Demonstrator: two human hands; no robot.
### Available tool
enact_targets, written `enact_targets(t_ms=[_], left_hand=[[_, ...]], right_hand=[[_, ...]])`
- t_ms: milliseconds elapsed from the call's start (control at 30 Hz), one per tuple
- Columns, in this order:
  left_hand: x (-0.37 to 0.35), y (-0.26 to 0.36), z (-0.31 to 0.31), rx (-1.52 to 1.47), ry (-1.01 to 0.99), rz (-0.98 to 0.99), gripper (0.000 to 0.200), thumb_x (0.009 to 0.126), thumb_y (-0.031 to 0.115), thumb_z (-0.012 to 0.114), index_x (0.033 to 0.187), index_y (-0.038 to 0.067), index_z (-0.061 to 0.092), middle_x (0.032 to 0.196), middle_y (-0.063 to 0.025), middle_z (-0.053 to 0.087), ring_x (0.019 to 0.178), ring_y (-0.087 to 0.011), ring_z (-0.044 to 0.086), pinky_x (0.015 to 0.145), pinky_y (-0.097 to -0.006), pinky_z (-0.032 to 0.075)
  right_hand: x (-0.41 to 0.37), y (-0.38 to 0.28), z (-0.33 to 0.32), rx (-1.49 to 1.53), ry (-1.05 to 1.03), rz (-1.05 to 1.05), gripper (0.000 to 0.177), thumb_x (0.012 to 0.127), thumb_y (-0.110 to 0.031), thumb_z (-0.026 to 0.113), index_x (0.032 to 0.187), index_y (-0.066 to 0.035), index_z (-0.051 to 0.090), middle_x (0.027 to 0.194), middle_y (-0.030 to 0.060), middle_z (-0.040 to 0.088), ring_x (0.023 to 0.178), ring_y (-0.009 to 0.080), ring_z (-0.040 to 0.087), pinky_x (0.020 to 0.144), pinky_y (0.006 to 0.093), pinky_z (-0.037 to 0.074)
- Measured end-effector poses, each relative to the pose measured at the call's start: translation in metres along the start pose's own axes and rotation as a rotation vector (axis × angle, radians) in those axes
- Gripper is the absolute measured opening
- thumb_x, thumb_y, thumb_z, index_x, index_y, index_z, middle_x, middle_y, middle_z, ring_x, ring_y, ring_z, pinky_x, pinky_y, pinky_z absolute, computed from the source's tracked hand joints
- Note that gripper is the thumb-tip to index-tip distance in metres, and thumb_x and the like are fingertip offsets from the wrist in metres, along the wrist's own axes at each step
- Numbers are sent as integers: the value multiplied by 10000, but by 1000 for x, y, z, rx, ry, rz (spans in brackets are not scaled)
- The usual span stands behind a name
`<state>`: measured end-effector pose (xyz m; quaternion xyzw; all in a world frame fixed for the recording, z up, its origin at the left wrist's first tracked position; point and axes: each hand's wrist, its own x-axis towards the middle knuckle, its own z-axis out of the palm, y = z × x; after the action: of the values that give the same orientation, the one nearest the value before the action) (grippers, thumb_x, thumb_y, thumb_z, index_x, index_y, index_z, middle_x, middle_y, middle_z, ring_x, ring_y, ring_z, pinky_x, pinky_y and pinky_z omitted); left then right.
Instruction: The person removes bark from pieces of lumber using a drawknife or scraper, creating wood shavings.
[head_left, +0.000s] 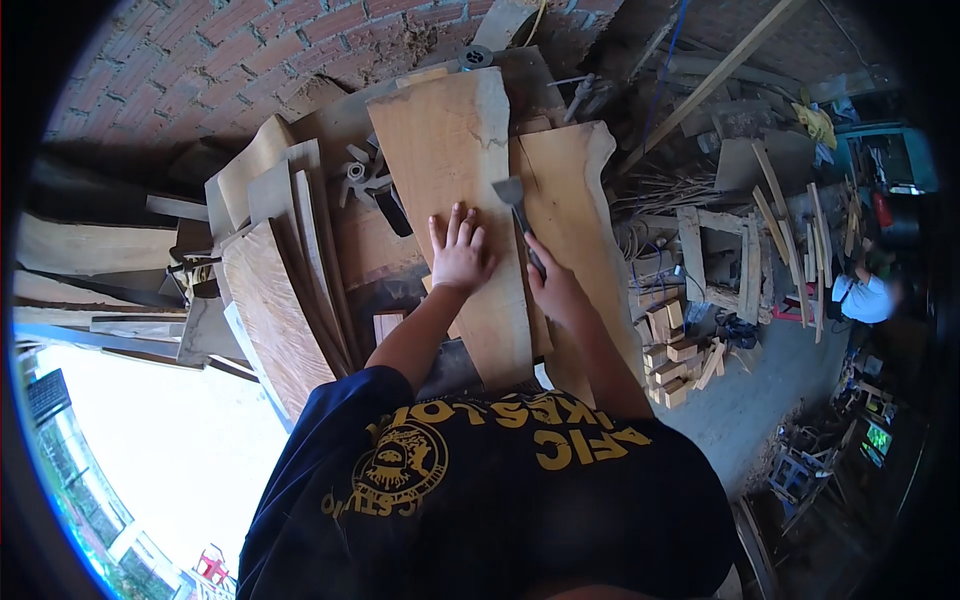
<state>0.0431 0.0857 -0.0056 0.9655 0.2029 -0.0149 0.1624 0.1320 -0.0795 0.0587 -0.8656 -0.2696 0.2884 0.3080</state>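
My left hand [463, 252] lies flat on a long wooden board [440, 145], fingers spread and pointing away from me. This board has a pale, rough live edge along its right side. In my right hand [557, 290] is a scraper [516, 205], its handle in my fist and its wide flat blade pointing up and away, over the board's right edge. Beside and partly under the first board is a second live-edge board [570, 190], reaching down past my right forearm.
Several planks [285, 290] lean together at left. Near the wall stand a roll of wire or tape [475, 57] and a clamp-like metal tool [357, 172]. Wood blocks [672, 350] are stacked on the floor at right. Farther right, a person in a white shirt [865, 298] is bent over.
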Motion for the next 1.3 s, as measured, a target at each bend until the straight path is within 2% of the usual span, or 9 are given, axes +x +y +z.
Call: enact_targets(t_ms=[400, 533, 600, 900, 1000, 1100, 1200, 1233, 1300], left_hand=[[-1, -13, 30, 57, 353, -49, 555, 799, 339, 596, 1243, 36, 459, 1428, -140, 342, 1386, -287, 252, 1098, -605, 125], [5, -15, 21, -349, 714, -384, 621, 767, 332, 691, 1240, 17, 442, 1437, -233, 278, 1318, -410, 278, 1047, -535, 274], [9, 1, -21, -571, 324, -1132, 708, 750, 369, 733, 1251, -28, 429, 1389, -235, 374, 1272, -381, 384, 1012, -499, 358], [16, -46, -6, -1319, 418, -512, 434, 774, 198, 759, 1062, -51, 552, 1020, -157, 649, 910, -262, 651, 822, -346, 521], [18, -25, -42, -1515, 572, -222, 276, 777, 129, 714, 967, 6, 556, 900, -113, 644, 815, -182, 634, 745, -301, 511], [14, -19, -87, -1064, 575, -215, 194, 756, 83, 666, 894, 34, 539, 798, -77, 617, 716, -126, 586, 661, -285, 482], [-11, -30, -144, -922, 612, -168, 142, 759, 80, 650, 841, 40, 541, 714, -30, 572, 659, -102, 549, 598, -286, 455], [-22, -34, -167, -1082, 614, -157, 135, 772, 71, 652, 851, 34, 550, 717, -24, 576, 664, -104, 555, 601, -276, 459], [-52, -55, -208, -1188, 637, -158, 132, 793, 52, 658, 877, 19, 561, 747, -24, 594, 679, -109, 570, 610, -254, 468]], right_hand=[[-168, 73, 51, 268, 127, 135, 510, 937, -170, 544, 1419, -131, 385, 1073, 201, 624, 952, 221, 623, 811, 307, 482], [-205, 79, 46, 325, 311, 169, 534, 915, -176, 548, 1394, -18, 372, 1204, 249, 569, 1091, 338, 591, 907, 371, 468], [-221, 66, 34, 348, 340, 224, 512, 916, -185, 548, 1377, -28, 389, 1132, 227, 600, 1005, 327, 619, 860, 374, 484], [-256, 53, 28, 478, 346, 463, 470, 925, -249, 564, 1323, -34, 437, 872, 106, 620, 564, 144, 580, 527, 295, 462], [-262, 57, 37, 439, 303, 478, 463, 923, -219, 540, 1320, -8, 428, 956, 175, 631, 701, 265, 646, 622, 365, 515], [-259, 75, 53, 405, 331, 390, 470, 919, -243, 560, 1311, -6, 452, 1156, 254, 589, 1094, 366, 577, 901, 389, 459], [-255, 99, 68, 302, 433, 195, 488, 922, -277, 587, 1318, -21, 462, 916, 116, 627, 670, 166, 617, 608, 297, 492], [-256, 84, 56, 345, 347, 280, 479, 922, -251, 557, 1318, -3, 450, 1159, 246, 590, 1088, 366, 580, 904, 390, 458], [-253, 105, 61, 201, 385, 157, 467, 926, -255, 564, 1310, -9, 464, 1125, 199, 601, 1038, 290, 584, 867, 360, 466]])
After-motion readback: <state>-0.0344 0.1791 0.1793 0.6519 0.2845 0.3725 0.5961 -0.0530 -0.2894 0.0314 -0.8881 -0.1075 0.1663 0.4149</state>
